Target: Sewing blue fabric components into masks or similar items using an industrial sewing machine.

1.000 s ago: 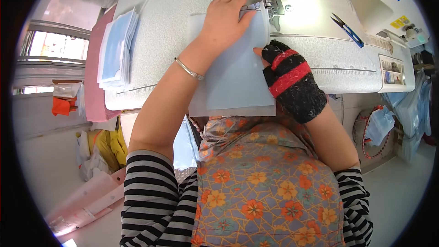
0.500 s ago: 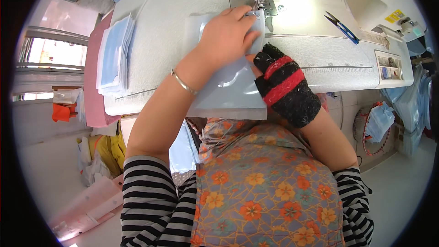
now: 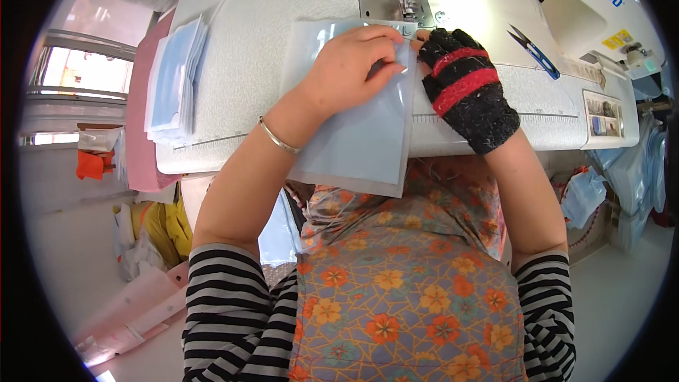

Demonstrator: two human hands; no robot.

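Observation:
A flat, pale-blue plastic pouch (image 3: 357,145) with clear edges lies on the sewing table, its lower end hanging over the front edge. My left hand (image 3: 357,67) rests on its upper part, fingers bent and the thumb apart from them. At the pouch's top right corner is my right hand (image 3: 463,78), in a black fingerless glove with red stripes. Its fingertips are closed at that corner, partly hidden by the glove. Just beyond the pouch's top edge stands the sewing machine's presser foot (image 3: 410,10).
On the left lies a stack of similar blue pouches (image 3: 173,81). Blue-handled thread snips (image 3: 535,53) lie right of the needle area. A small parts tray (image 3: 603,117) is set into the table's right end. More blue pouches hang at the far right (image 3: 636,177).
My right hand has moved up and right to the pouch's top corner. The pouch has come slightly toward me, away from the presser foot, and its lower end lies flatter.

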